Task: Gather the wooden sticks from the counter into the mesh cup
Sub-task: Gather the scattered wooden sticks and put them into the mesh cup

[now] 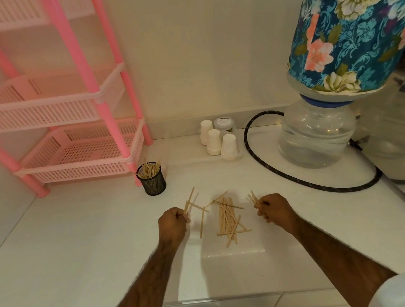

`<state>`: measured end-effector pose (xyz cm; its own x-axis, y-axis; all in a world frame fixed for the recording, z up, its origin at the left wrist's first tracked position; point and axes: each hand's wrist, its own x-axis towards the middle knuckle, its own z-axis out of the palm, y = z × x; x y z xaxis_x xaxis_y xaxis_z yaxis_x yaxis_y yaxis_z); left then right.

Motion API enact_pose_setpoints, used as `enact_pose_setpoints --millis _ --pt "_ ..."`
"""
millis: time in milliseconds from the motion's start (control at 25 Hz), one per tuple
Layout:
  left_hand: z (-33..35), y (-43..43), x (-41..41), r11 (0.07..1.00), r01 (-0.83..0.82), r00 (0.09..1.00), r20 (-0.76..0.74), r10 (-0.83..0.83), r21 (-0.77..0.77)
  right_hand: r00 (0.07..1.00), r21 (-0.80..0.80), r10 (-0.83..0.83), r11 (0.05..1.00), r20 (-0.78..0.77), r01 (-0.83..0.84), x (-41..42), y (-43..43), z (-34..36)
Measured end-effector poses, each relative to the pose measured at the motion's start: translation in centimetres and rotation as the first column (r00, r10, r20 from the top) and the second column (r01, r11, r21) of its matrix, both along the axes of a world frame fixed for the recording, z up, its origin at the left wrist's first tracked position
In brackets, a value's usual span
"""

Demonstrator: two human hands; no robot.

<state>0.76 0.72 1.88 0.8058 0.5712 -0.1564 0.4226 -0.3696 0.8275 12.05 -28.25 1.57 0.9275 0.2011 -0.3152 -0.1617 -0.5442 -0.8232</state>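
Now we are gripping a few wooden sticks (191, 198) in each curled fist, left hand (172, 223) and right hand (275, 210); the loose pile (227, 218) is lying nearer us than the mesh cup (152, 182), slightly rightward; we are judging them light, stiff, slippery slivers, best pinched mid-length.

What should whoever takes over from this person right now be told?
The left hand has its fingers curled round a few sticks.
The right hand grips another few sticks.
A pile of loose sticks lies on the counter between the hands, and a stray stick lies beside the left hand.
The mesh cup stands upright further back on the left, by the foot of the pink rack.
Done: some sticks already stand in the mesh cup.
Left: put both handfuls in the mesh cup, then gather the pile and the stray stick.
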Motion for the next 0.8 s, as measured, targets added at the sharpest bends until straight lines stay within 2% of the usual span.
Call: enact_pose_setpoints --millis 200,320,520,640,800 --pt "0.6 0.1 -0.2 0.982 -0.029 0.993 0.104 0.049 -0.185 1.0 0.053 0.011 0.999 -0.024 -0.01 -0.3 0.6 -0.3" --pt "1.1 0.2 -0.3 0.96 -0.005 0.983 0.174 0.056 -0.281 0.999 0.008 0.052 0.999 -0.005 -0.052 -0.2 0.8 -0.1" --pt "1.4 1.2 -0.1 0.962 -0.053 0.968 0.221 0.115 -0.269 0.988 -0.13 0.139 0.983 0.068 -0.129 0.3 2.3 1.4" --pt "1.7 2.7 0.2 0.958 -0.087 0.954 0.255 0.16 -0.273 0.986 -0.063 0.122 0.991 0.114 -0.116 0.8 4.7 3.0" --pt "3.1 5.7 0.8 0.955 -0.13 0.927 0.309 0.213 -0.267 0.993 0.146 0.072 0.985 0.098 -0.086 2.1 10.3 5.8"
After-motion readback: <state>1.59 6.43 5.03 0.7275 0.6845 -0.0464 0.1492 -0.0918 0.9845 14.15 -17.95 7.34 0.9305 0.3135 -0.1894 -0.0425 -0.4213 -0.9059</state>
